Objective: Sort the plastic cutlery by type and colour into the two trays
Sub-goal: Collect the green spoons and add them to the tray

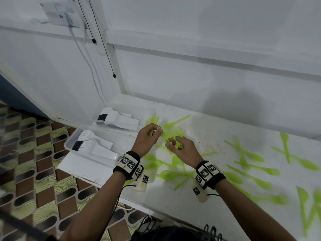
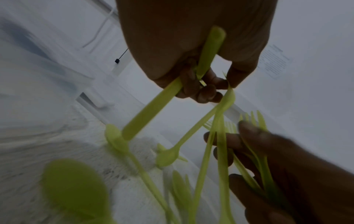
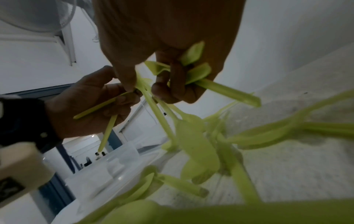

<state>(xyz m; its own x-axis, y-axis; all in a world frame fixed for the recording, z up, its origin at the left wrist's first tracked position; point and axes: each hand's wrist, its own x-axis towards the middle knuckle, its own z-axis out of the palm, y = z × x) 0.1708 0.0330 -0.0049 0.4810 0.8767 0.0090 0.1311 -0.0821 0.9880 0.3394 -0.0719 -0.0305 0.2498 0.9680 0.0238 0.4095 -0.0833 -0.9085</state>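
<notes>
Both hands work close together over a heap of lime-green plastic cutlery [image 1: 170, 134] on the white table [image 1: 217, 136]. My left hand [image 1: 157, 130] grips green handles [image 2: 151, 112] in its curled fingers, and green fork heads [image 1: 152, 119] show just beyond it. My right hand [image 1: 172, 143] holds a bundle of several green forks [image 2: 258, 151], gripped by their stems [image 3: 193, 71]. The fingertips of the two hands nearly meet on one green piece [image 2: 228, 94]. Two clear trays [image 1: 66, 145] [image 1: 142, 111] stand to the left, each with stacked white cutlery [image 1: 90, 141] [image 1: 118, 119].
Loose green spoons [image 1: 251, 153] [image 1: 166, 174] and knives [image 1: 302, 206] lie scattered across the table to the right and in front of the hands. A white wall [image 1: 191, 66] rises right behind the table. The table's left edge drops to a patterned floor [image 1: 34, 171].
</notes>
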